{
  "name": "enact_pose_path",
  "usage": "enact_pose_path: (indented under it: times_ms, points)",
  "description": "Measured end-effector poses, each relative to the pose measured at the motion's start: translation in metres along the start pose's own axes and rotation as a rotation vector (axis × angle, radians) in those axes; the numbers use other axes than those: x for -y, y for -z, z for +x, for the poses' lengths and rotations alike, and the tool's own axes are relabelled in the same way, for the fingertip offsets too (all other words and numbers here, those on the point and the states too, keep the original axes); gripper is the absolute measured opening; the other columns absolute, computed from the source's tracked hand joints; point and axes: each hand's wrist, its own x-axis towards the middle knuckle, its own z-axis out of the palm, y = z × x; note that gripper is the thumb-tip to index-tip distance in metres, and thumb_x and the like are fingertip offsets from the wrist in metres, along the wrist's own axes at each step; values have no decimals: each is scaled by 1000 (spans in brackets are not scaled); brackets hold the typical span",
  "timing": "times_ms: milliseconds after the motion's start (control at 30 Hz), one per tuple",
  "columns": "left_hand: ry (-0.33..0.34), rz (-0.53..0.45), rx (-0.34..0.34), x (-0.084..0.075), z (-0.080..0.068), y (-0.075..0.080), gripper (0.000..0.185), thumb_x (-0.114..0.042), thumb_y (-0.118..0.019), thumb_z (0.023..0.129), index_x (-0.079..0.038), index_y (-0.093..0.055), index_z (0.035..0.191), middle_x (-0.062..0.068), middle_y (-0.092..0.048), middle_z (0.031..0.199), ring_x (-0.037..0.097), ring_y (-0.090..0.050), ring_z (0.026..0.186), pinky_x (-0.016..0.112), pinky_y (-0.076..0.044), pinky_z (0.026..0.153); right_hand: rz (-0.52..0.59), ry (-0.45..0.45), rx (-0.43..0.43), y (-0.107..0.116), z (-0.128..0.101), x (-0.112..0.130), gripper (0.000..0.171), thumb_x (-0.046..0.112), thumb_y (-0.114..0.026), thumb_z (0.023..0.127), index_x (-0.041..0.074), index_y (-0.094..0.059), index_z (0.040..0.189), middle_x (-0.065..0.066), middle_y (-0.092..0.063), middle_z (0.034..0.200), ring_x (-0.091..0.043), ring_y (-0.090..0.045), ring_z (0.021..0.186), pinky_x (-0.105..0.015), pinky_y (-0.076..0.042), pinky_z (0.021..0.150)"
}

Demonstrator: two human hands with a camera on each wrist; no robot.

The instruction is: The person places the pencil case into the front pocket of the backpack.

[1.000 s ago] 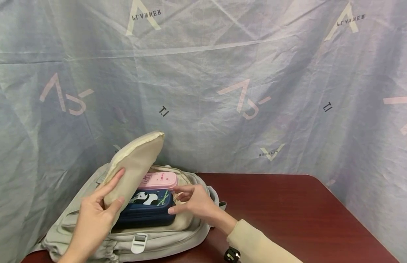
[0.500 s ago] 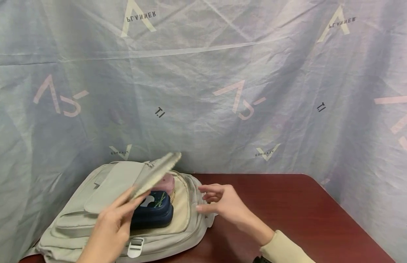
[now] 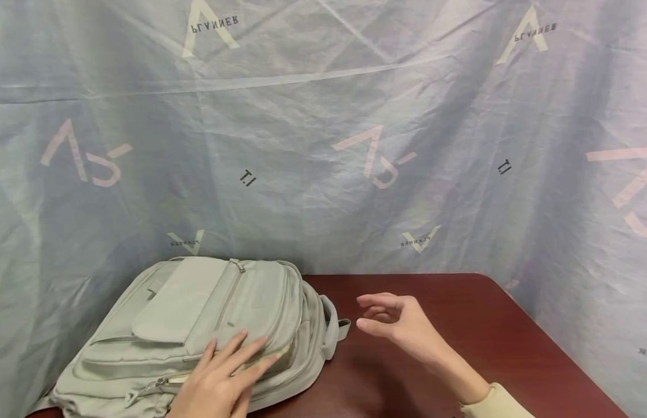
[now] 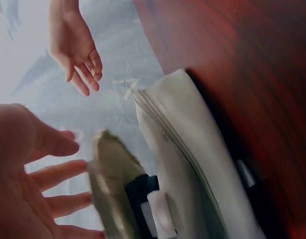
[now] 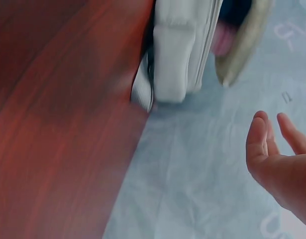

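Backpack (image 3: 198, 325) under left hand (image 3: 219, 380), right hand (image 3: 401, 325) beside

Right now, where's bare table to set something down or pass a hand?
Free: the red-brown table right of the backpack, out to the curtain, apart from the right hand hovering near the bag's handle loop. Some bare front strip between the wrists too. Crowded: the left side, where the backpack fills the table and the left hand rests flat on it.
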Motion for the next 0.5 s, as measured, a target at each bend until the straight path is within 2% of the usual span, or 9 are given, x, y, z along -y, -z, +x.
enact_pose_path:
  times_ms: [67, 100, 167, 200, 267, 367, 433, 500]
  points:
    - [-26, 33, 23, 0, -2, -4, 37, -19, -48, 103, -28, -80, 121, 1, -71, 133, 35, -67, 119, 73, -54, 76, -58, 25, -12, 8, -3, 1, 40, 20, -84, 92, 6, -75, 128, -13, -68, 127, -30, -70, 104, -35, -61, 86]
    - [-22, 34, 44, 0, -2, -4, 32, -18, -55, 103, -28, -81, 119, 0, -72, 130, 35, -67, 119, 74, -54, 78, -91, 40, -19, 11, -4, 1, 38, 21, -84, 92, 7, -75, 127, -11, -68, 126, -29, -71, 103, -34, -61, 85]
    - [-8, 18, 76, 1, 1, -4, 33, -12, -72, 90, -28, -81, 117, -2, -74, 126, 34, -67, 119, 75, -53, 81, -156, 71, -30, 18, -6, 2, 36, 23, -84, 92, 10, -77, 125, -7, -70, 123, -26, -71, 100, -33, -61, 85]
    - [14, -7, 97, 1, 3, -3, 39, -9, -79, 83, -27, -81, 117, -3, -75, 124, 33, -67, 119, 76, -51, 83, -199, 94, -34, 21, -7, 3, 35, 24, -84, 92, 12, -78, 124, -4, -71, 122, -24, -70, 100, -33, -60, 85]
    - [77, -68, 132, 1, 11, 2, 41, -8, -85, 80, -26, -82, 117, -7, -76, 120, 32, -67, 121, 78, -48, 90, -300, 133, -49, 26, -8, 4, 34, 30, -85, 91, 20, -78, 123, 3, -70, 122, -19, -68, 104, -35, -57, 89]
    - [197, -186, 144, 0, 25, 13, 39, -4, -84, 85, -24, -82, 119, -8, -76, 120, 31, -67, 123, 77, -42, 100, -468, 199, -76, 32, -8, 5, 37, 39, -85, 91, 28, -77, 125, 10, -67, 128, -17, -64, 118, -45, -53, 98]
    - [267, -222, 122, 3, 35, 21, 40, -2, -82, 87, -21, -81, 122, -5, -74, 127, 32, -64, 127, 74, -38, 106, -589, 225, -102, 36, -7, 6, 43, 46, -82, 92, 28, -75, 130, 9, -64, 137, -20, -58, 130, -53, -48, 104]
    - [321, -212, 96, 11, 44, 28, 41, -2, -81, 89, -19, -79, 125, 1, -71, 134, 32, -62, 130, 72, -36, 110, -711, 236, -129, 40, -4, 6, 52, 52, -78, 93, 23, -73, 136, 2, -60, 145, -28, -53, 137, -61, -42, 107]
